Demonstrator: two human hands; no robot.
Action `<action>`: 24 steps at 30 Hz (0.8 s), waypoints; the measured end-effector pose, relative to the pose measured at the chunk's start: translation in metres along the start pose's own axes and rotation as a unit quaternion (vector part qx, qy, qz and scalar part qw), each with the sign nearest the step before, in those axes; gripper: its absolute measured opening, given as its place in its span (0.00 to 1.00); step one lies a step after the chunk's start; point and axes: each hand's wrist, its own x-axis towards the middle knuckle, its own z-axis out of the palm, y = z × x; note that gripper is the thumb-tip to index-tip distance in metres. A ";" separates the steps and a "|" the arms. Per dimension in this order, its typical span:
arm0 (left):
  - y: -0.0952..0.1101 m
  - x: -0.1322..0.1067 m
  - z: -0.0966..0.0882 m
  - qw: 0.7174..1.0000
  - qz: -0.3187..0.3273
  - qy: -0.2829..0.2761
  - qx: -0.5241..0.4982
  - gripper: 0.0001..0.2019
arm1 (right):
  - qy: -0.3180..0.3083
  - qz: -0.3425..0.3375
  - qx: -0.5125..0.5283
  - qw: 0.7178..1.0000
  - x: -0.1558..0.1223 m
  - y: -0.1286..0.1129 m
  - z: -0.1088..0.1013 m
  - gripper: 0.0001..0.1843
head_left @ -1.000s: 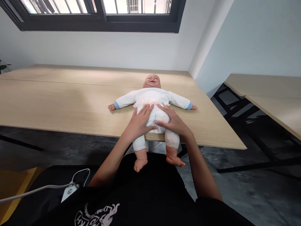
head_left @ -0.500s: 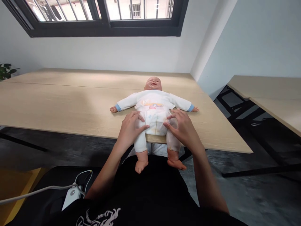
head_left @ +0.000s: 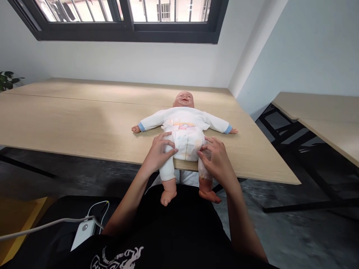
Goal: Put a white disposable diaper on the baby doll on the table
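A plastic baby doll in a white long-sleeved suit (head_left: pixel 183 129) lies face up at the near edge of the pale wooden table (head_left: pixel 84 123), legs hanging off. The left hand (head_left: pixel 157 152) and right hand (head_left: pixel 217 158) pinch the white diaper (head_left: pixel 186 144) at its hips. The diaper appears fitted, though its side fastenings are hidden.

Daylit room, even exposure, wide-angle view.
Light enters from the window (head_left: pixel 123 15) at top, whose panes are blown out to near white. A soft pale sheen lies on the far part of the desk (head_left: pixel 70 112); under its near edge the floor (head_left: pixel 294 231) sits in dim shadow. Shadows are soft, no hard edges. The doll (head_left: pixel 183 130) at centre is sharp; window frame and wall lines bend and lean toward the picture's edges. Floor at lower right is slightly smeared.
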 end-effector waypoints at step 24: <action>0.003 -0.011 0.001 0.996 0.024 0.030 0.080 0.06 | 0.035 0.028 -0.042 0.998 -0.008 -0.016 0.004 0.04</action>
